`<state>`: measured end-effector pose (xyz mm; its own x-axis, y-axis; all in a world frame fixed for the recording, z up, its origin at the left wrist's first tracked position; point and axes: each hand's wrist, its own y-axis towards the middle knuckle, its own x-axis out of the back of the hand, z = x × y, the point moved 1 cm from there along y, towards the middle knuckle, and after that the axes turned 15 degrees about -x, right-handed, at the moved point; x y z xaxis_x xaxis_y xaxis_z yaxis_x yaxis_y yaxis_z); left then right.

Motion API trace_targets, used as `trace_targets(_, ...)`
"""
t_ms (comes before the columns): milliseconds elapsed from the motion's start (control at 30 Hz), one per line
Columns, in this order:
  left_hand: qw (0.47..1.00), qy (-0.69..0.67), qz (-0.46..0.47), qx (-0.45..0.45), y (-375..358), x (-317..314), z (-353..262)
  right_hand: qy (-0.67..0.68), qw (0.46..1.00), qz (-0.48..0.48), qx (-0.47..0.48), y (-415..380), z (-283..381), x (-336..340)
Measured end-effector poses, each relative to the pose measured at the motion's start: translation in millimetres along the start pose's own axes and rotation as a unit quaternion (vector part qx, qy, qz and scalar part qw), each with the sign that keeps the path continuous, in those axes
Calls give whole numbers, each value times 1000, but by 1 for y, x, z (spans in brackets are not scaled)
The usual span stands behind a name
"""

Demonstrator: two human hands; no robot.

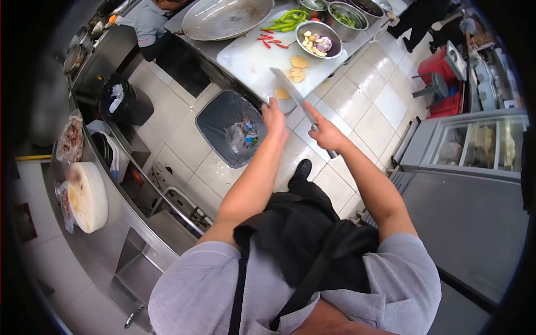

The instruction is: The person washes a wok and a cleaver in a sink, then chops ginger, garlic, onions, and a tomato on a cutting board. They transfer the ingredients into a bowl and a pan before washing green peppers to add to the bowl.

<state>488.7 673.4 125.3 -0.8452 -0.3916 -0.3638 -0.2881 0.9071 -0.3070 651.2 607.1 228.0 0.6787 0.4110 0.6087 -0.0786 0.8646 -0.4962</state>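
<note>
My right hand [326,133] is closed round the handle of a large knife [296,92], its blade pointing up and left over the white cutting board [245,62]. At the board's near edge is my left hand [274,119], fingers partly hidden; whether it holds anything I cannot make out. Thin tan slices [296,75] lie on the board beyond the blade, with another slice [282,93] beside it. Farther back are red chili pieces [268,40], green chilies [287,21] and a metal bowl [318,39] of garlic and a purple onion.
A grey bin [209,120] with plastic waste stands below the board. Left are a black bin [139,106], a steel sink counter [111,245] and a round white block [89,195]. A glass-topped fridge [469,184] is right. Other people stand at the upper left and upper right.
</note>
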Motion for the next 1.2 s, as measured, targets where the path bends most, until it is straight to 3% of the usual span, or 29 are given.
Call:
trace_targets(33, 1000, 7, 0, 1, -7, 7, -8, 45, 997, 32, -48, -7, 7, 13)
trace_targets(67, 984, 123, 24, -123, -20, 11, -26, 222, 966, 114, -63, -9, 0, 21)
trace_targets(100, 940, 235, 48, -244, -27, 12, -39, 390, 898, 191, -75, -11, -7, 27)
trace_targets(133, 938, 242, 48, -244, -19, 12, -45, 450, 864, 212, -77, -10, -12, 32)
trace_targets(200, 739, 498, 141, -432, -4, 1, -54, 475, 846, 229, -77, -8, -20, 45)
trace_targets(233, 734, 505, 138, -433, 3, -6, -55, 497, 830, 240, -77, -5, -26, 53)
trace_targets(300, 686, 604, 230, -334, 14, -21, -52, 517, 814, 255, -68, -4, -44, 65)
trace_targets(333, 701, 587, 235, -332, 21, -29, -50, 521, 812, 254, -63, -5, -53, 72)
trace_targets(433, 690, 617, 232, -301, 43, -49, -45, 530, 809, 242, -76, -15, -77, 92)
trace_targets(567, 700, 628, 183, -288, 51, -80, -40, 511, 794, 311, -106, -4, -119, 107)
trace_targets(633, 666, 646, 183, -326, 52, -95, -33, 471, 821, 301, -113, 5, -129, 111)
trace_targets(733, 665, 631, 141, -374, 61, -115, -18, 345, 896, 246, -133, 17, -129, 126)
trace_targets(767, 665, 632, 138, -373, 67, -124, -16, 271, 928, 204, -152, 20, -130, 129)
trace_targets(800, 662, 648, 131, -353, 75, -134, -17, 268, 929, 206, -152, 18, -125, 132)
trace_targets(867, 661, 664, 122, -328, 87, -144, -21, 208, 960, 114, -148, 12, -115, 139)
trace_targets(933, 622, 699, 199, -291, 96, -151, -26, 151, 975, 102, -125, 13, -120, 137)
trace_targets(1033, 627, 674, 238, -309, 116, -137, -26, 86, 991, 77, -68, 15, -125, 136)
trace_targets(1100, 642, 682, 183, -300, 134, -115, -42, 77, 994, 65, -43, 11, -118, 139)
trace_targets(1200, 651, 672, 179, -305, 152, -65, -74, 98, 981, 162, -48, 5, -87, 145)
